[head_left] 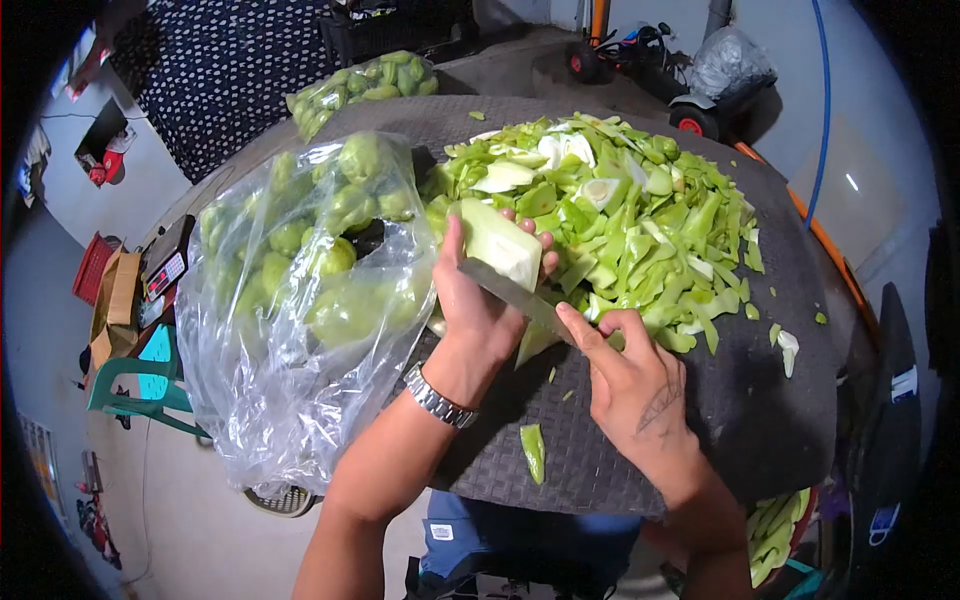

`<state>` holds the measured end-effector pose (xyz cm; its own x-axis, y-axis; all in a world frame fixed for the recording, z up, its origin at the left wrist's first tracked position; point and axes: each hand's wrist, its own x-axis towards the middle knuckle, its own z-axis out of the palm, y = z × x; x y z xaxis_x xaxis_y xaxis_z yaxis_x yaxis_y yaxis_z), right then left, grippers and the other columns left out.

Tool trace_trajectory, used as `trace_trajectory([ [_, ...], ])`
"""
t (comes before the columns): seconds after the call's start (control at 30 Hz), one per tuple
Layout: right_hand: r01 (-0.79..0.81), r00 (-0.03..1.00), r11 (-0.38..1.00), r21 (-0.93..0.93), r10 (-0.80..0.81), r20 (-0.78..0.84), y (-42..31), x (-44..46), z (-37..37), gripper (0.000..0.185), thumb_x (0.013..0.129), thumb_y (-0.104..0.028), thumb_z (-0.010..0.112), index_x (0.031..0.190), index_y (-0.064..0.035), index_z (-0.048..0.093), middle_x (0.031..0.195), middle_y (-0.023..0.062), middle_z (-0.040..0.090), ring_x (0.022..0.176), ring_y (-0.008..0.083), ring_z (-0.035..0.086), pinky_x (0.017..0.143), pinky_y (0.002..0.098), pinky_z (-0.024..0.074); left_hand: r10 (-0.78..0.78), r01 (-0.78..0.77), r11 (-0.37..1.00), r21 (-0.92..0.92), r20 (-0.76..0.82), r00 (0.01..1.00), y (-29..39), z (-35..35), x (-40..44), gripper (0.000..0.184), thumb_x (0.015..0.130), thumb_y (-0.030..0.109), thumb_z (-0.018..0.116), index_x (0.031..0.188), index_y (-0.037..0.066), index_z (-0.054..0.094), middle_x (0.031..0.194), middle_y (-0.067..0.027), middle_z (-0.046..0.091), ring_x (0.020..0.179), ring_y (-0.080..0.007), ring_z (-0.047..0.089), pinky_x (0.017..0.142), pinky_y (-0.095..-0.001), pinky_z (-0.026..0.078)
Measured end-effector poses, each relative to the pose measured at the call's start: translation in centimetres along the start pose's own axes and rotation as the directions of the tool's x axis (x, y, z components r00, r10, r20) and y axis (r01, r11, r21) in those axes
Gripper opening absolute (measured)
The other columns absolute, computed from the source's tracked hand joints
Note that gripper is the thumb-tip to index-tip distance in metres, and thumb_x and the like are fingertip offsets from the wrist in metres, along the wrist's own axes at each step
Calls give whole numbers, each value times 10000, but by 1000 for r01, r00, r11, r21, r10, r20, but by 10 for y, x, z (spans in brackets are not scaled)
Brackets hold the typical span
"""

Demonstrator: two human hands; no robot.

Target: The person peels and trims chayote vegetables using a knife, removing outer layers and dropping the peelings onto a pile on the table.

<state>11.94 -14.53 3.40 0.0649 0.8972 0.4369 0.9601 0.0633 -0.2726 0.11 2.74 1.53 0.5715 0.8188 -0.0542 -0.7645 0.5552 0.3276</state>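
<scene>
My left hand (pixel 472 305), wearing a metal-band watch, is wrapped round a peeled, pale green chayote (pixel 490 240) with a flat cut face. In my right hand (pixel 638 388) is a knife (pixel 515 298), its blade slanting up and left across the near side of the chayote, over my left palm. The knife's handle is mostly hidden by my fingers. Just beyond both hands rises a big heap of green peels (pixel 640 250) with some white pieces among them. A clear plastic bag (pixel 300 370) of whole chayotes (pixel 285 238) lies left of my left hand.
The dark woven-pattern table (pixel 620 450) has a curved edge. A loose peel (pixel 534 453) lies near its front. Another filled bag (pixel 370 82) stands at the back left. A green plastic chair (pixel 140 385) is at the left. More green pieces (pixel 775 535) sit below the right front edge.
</scene>
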Motion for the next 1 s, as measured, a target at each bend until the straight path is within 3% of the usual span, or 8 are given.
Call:
trace_trajectory([
  [0.3,-146,981,987,-66,153,116,-3,-8,6,747,824,-40,683,1518,-234,489,1146,112,545,921,349,671,767,489,559,138,-138,990,15,-170,976,-11,8,-7,569,1048,581,474,1218,39,501,1239,-238,594,1121,-418,620,964,-554,557],
  [0.5,-237,952,966,-105,253,174,-1,-8,8,690,864,-77,661,1517,-185,465,1197,162,542,968,416,677,788,556,543,180,-179,983,44,-10,984,-21,15,-17,624,1015,649,507,1200,53,511,1246,-238,614,1185,-395,614,1011,-568,527],
  [0.6,-246,953,966,-74,255,163,2,-6,3,624,890,-81,643,1489,-143,478,1193,183,544,946,445,673,785,568,538,149,-128,976,177,-106,983,-31,33,-26,584,1001,646,547,1146,81,538,1215,-201,641,1201,-346,616,1053,-527,494],
  [0.63,-243,956,969,-53,248,154,3,-7,2,595,901,-82,636,1476,-127,486,1187,190,546,934,454,671,782,571,536,133,-100,965,241,-123,983,-32,30,-25,494,993,552,634,1155,90,560,1221,-170,657,1218,-314,612,1076,-476,463],
  [0.73,-242,967,966,86,232,109,10,-5,5,450,965,-78,583,1408,-74,504,1155,243,566,910,496,650,777,574,523,76,-73,938,340,6,997,-32,18,-16,418,975,397,709,1211,87,561,1243,-161,662,1244,-304,602,1076,-444,448],
  [0.8,-290,957,934,209,281,71,18,-1,6,345,996,-87,559,1337,-39,529,1082,264,594,897,515,636,772,569,513,-11,30,978,204,-98,995,-28,16,-18,363,889,71,617,1237,6,540,1257,-202,649,1249,-319,600,1086,-469,461],
  [0.93,-376,923,863,337,379,58,32,9,-7,212,1022,-100,555,1200,10,591,961,286,651,916,523,634,776,542,512,-127,131,973,189,-31,991,-25,11,-13,508,789,-55,483,1293,-120,485,1213,-195,629,1177,-323,619,1061,-493,501],
  [1.0,-411,893,795,447,450,20,32,13,-12,209,1008,-170,628,1098,13,671,908,249,712,907,449,698,797,475,546,-199,198,958,208,-15,980,-24,2,-9,503,770,-58,491,1268,-126,512,1210,-204,637,1166,-336,636,1078,-492,504],
])
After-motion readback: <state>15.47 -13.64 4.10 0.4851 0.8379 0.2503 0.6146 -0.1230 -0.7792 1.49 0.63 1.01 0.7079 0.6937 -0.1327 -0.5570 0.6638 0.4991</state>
